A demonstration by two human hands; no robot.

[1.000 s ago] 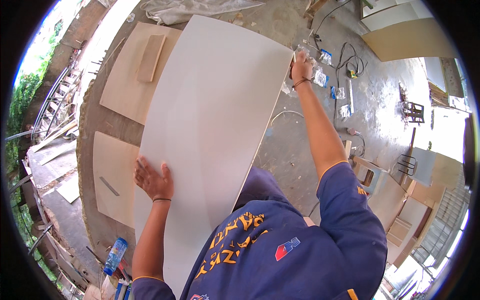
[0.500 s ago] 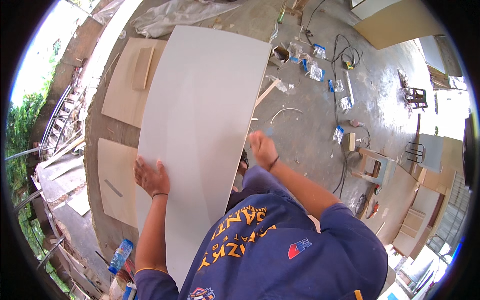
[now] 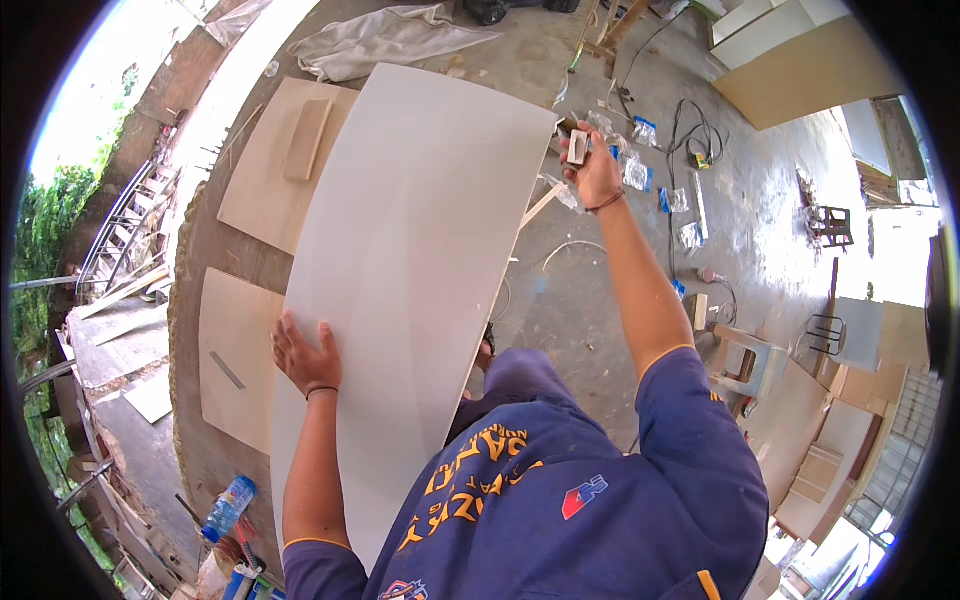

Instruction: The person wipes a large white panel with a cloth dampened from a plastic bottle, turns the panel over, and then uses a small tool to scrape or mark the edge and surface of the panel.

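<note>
A long, pale grey-white panel [image 3: 400, 220] stretches away in front of me, its surface smooth. My left hand [image 3: 307, 355] lies flat on the panel at its left edge, fingers spread. At the panel's far right corner, my right hand [image 3: 598, 175] grips a small block [image 3: 577, 148] with a light, wood-coloured face and a darker rim. The block is close to the panel's right edge; whether they touch cannot be told. The fingers partly hide it.
Two light boards [image 3: 235, 375] lie left of the panel, one bearing a wooden strip [image 3: 306, 140]. A water bottle [image 3: 229, 508] is at lower left. Plastic packets [image 3: 637, 174], black cable [image 3: 672, 230] and a stool [image 3: 748, 362] are on the floor to the right.
My right hand has moved far forward along the panel's right edge, from beside my body to the far corner, and the block now shows in it. My left hand stays in place on the panel.
</note>
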